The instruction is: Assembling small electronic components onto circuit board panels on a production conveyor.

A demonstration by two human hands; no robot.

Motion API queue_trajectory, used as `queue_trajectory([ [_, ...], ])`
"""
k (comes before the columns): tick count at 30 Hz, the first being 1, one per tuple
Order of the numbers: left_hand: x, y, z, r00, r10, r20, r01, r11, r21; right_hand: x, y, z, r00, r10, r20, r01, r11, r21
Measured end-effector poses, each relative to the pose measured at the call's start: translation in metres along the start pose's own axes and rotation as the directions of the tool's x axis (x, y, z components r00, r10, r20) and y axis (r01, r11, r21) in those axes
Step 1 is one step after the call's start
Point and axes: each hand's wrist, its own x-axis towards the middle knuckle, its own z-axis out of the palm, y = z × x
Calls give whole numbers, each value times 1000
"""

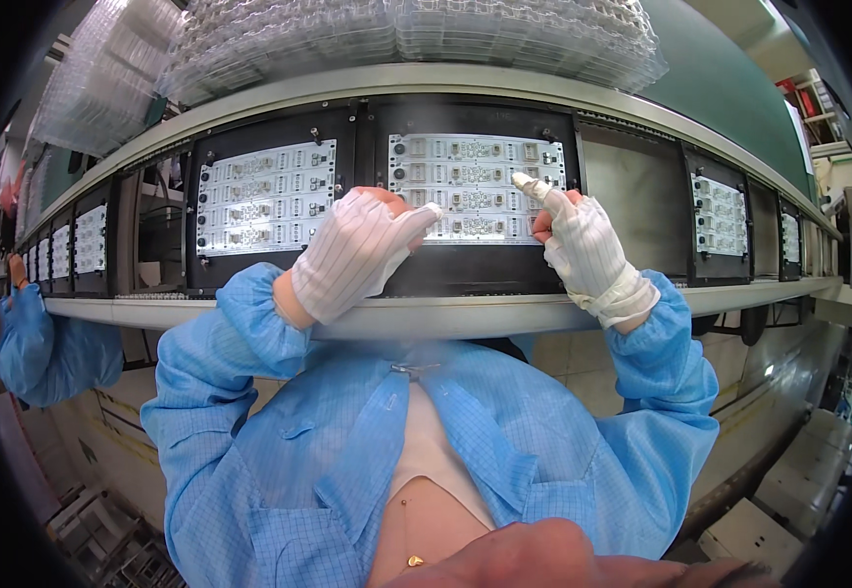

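Under my hands lies a black frame (pixel 485 268) that carries several white strip circuit boards (pixel 475 201) dotted with small components. My left hand (pixel 342 250), in a white striped glove with some fingertips bare, is over the frame's left edge. One covered finger stretches right across the lower boards, while the other fingers curl; nothing shows in them. My right hand (pixel 587 250), gloved likewise, has a covered finger stretched to the right end of the boards, touching or just above them. Its bare fingers bend below, with no held object visible. The palms are hidden.
A second black frame with white boards (pixel 264 199) sits to the left, and another boarded frame (pixel 720 216) to the right, along a metal-railed line (pixel 465 318). Clear plastic trays (pixel 406 44) are stacked behind. Another person's blue sleeve (pixel 63 343) shows at far left.
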Motion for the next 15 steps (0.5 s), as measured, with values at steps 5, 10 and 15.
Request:
queue_trajectory([
  [5,-15,10,-10,999,40,33,-43,994,105,-4,-3,-3,999,-20,30,24,991,-134],
  [10,-26,16,-18,992,119,52,-119,993,10,-1,-4,-2,997,-43,71,54,985,-165],
  [15,-38,12,-17,985,163,53,-163,987,-16,2,-9,-4,995,15,98,-1,991,-137],
])
